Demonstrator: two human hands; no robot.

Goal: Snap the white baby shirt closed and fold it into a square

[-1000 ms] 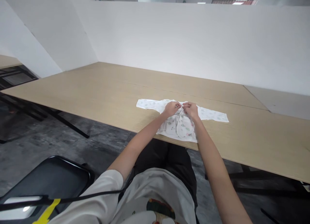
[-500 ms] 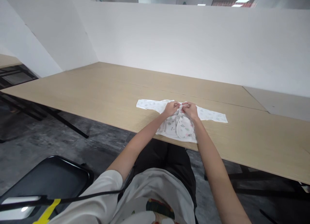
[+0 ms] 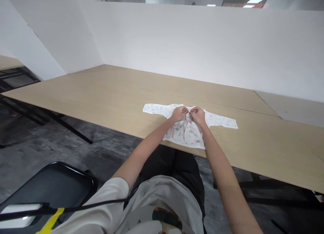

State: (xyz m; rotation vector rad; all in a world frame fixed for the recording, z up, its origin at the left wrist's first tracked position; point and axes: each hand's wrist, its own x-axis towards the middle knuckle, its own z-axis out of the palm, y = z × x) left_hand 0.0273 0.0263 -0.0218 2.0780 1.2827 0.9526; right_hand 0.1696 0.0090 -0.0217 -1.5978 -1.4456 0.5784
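Observation:
A small white baby shirt (image 3: pixel 179 132) with a scattered print lies spread on the table, its sleeves stretched out to both sides and its hem by the front edge. At the upper middle of its front, my left hand (image 3: pixel 179 113) pinches the cloth with closed fingers. Close beside it, my right hand (image 3: pixel 197 115) is closed on the cloth too, thumb and fingertips together. Both sets of fingertips hide the exact spot they grip near the neckline.
The long wooden table (image 3: pixel 101 95) runs along a white wall (image 3: pixel 177 41). A black chair (image 3: pixel 58 183) stands at the lower left, with a white device (image 3: pixel 20 215) on it. A black cable (image 3: pixel 101 203) crosses near my left side.
The fingertips of my two hands have shifted slightly, and the bunched cloth between them stands up less. The rest of the shirt lies almost the same.

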